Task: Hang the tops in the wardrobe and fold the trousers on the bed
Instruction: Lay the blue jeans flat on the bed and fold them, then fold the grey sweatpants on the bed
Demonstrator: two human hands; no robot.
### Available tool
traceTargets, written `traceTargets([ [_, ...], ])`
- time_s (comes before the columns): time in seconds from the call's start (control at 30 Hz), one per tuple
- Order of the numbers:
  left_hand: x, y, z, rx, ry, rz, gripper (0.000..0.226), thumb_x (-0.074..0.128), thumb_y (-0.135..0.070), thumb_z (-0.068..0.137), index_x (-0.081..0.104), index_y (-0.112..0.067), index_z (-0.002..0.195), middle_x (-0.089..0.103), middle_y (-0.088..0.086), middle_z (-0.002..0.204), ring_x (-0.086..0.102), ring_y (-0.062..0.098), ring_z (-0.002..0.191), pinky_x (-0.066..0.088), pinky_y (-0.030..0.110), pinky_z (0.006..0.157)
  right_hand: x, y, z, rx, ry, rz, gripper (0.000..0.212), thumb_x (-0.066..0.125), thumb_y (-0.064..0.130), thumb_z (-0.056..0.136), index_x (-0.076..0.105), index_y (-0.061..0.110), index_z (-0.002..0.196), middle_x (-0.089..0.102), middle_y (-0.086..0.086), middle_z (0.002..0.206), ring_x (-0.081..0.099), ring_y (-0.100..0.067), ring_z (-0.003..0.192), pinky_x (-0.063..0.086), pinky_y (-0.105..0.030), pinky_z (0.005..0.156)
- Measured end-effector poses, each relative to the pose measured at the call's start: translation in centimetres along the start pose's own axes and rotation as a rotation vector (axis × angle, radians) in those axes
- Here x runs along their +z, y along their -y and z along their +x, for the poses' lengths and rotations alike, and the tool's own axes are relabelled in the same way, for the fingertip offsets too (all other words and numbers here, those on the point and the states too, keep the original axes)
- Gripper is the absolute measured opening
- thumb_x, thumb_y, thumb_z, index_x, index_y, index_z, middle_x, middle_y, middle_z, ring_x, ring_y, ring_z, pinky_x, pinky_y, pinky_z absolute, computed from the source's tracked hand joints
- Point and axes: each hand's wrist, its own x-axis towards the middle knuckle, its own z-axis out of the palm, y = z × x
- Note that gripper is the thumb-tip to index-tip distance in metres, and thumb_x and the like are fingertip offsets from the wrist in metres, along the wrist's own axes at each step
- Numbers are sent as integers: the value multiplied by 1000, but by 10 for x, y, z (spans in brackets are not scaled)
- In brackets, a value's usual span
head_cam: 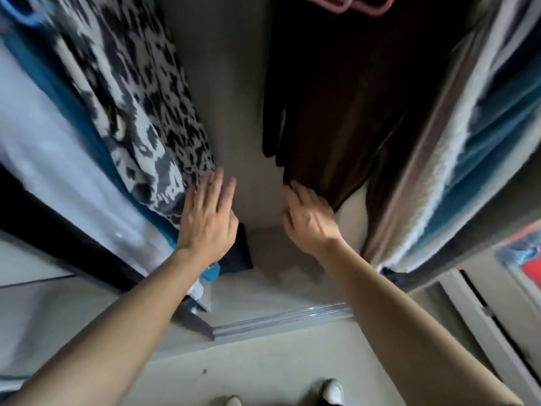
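Wardrobe interior fills my view, its pale back wall showing in a gap between hanging clothes. My left hand lies flat against the lower edge of the black-and-white patterned top, fingers straight and slightly spread, holding nothing. My right hand is at the hem of the dark brown top. Its fingertips are bent and touch the cloth, but the blur keeps me from telling whether they pinch it or only rest on it.

Both tops hang inside the wardrobe, the patterned one left of the gap and the brown one right of it, under a pink hanger at the top edge. Behind the patterned top hang a teal garment and a white garment, with a blue hanger in the upper left corner. Right of the brown top hangs a fleecy grey-white garment.

Just beside my left wrist, on the wardrobe floor, sits a dark navy item — too shadowed to name. A metal door track runs across the threshold between my forearms, and one white sock shows at the bottom edge.
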Motion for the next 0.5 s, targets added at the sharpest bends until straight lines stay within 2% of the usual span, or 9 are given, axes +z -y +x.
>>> traceTargets([
  [0.1, -49, -4, 31, 81, -115, -61, 63, 36, -25, 93, 28, -5, 153, 22, 22, 160, 25, 41, 146, 27, 60, 113, -66, -4, -10, -30, -191, -63, 51, 51, 30, 97, 49, 11, 145, 48, -15, 148, 52, -32, 128, 46, -46, 100],
  [0.23, -93, -63, 62, 170, -272, -187, 69, 40, -28, 96, 15, -6, 156, 9, 22, 163, 7, 36, 151, 11, 58, 120, -144, -38, -70, 52, -408, -215, 52, 45, 35, 102, 42, 12, 149, 31, -17, 159, 32, -33, 146, 29, -46, 118],
  [0.37, -134, -164, 74, 446, -406, -329, 66, 42, -30, 98, 23, 1, 153, 13, 27, 160, 10, 40, 150, 12, 65, 117, -217, -90, -170, 231, -454, -356, 58, 50, 36, 102, 38, 12, 153, 23, -20, 162, 24, -35, 150, 24, -52, 120],
  [0.5, -170, -279, 67, 685, -406, -421, 68, 40, -31, 97, 19, -6, 156, 9, 22, 163, 6, 37, 151, 12, 65, 117, -277, -132, -290, 526, -473, -471, 62, 56, 34, 98, 37, 11, 153, 20, -21, 163, 22, -37, 150, 22, -53, 121],
])
